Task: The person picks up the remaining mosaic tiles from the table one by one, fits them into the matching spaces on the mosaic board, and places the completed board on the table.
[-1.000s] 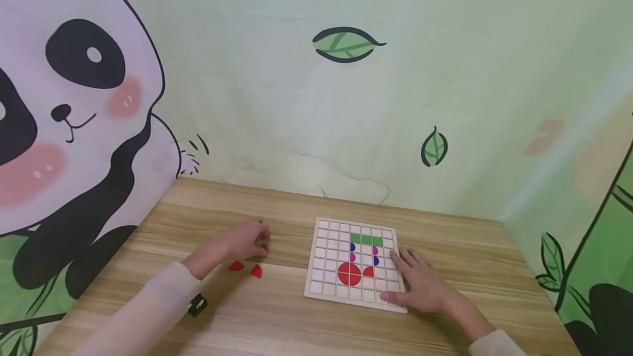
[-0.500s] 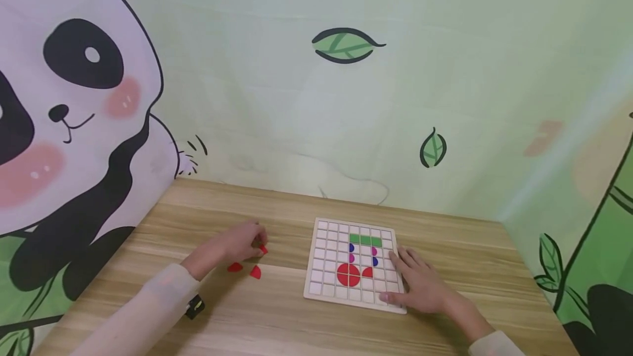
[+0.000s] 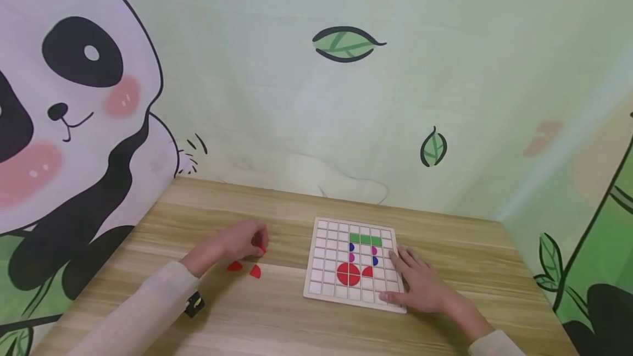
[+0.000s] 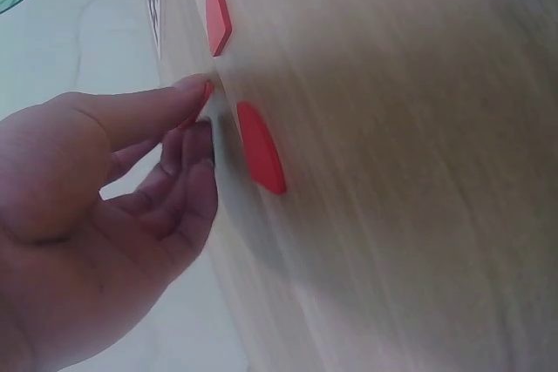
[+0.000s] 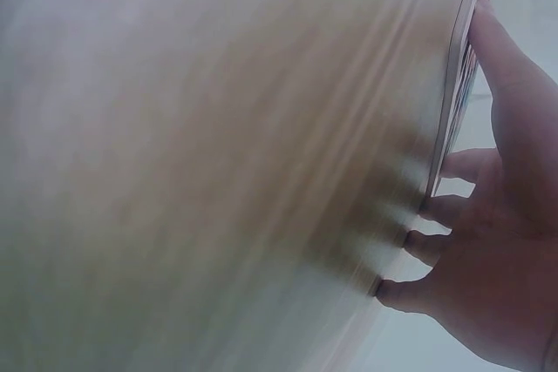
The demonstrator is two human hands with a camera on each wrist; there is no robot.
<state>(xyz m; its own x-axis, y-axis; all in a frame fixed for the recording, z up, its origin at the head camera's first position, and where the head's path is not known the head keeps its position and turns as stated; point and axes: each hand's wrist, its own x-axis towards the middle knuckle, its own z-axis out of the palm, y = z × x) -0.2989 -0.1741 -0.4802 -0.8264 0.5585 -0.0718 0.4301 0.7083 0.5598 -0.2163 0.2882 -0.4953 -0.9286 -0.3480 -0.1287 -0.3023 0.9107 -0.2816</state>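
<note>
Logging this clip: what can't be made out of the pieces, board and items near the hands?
- Held red piece: full shape, head view; left hand covers part.
- Board: right-edge squares, head view, under the right hand; pattern unreadable in the right wrist view, nearly edge-on.
- Black object: identity, head view; sleeve partly hides it.

Seen from the head camera, a wooden table [image 3: 267,315] spreads across six o'clock, its back edge meeting a pale green wall [image 3: 277,98] at twelve. A large painted panda [image 3: 138,142] with pink cheeks takes up nine to ten o'clock. One outlined leaf [image 3: 345,44] lies sideways just past twelve; a smaller leaf [image 3: 433,148] points up at three. Toward four o'clock are more green leaves [image 3: 550,261] beside a black shape [image 3: 613,312].
</note>
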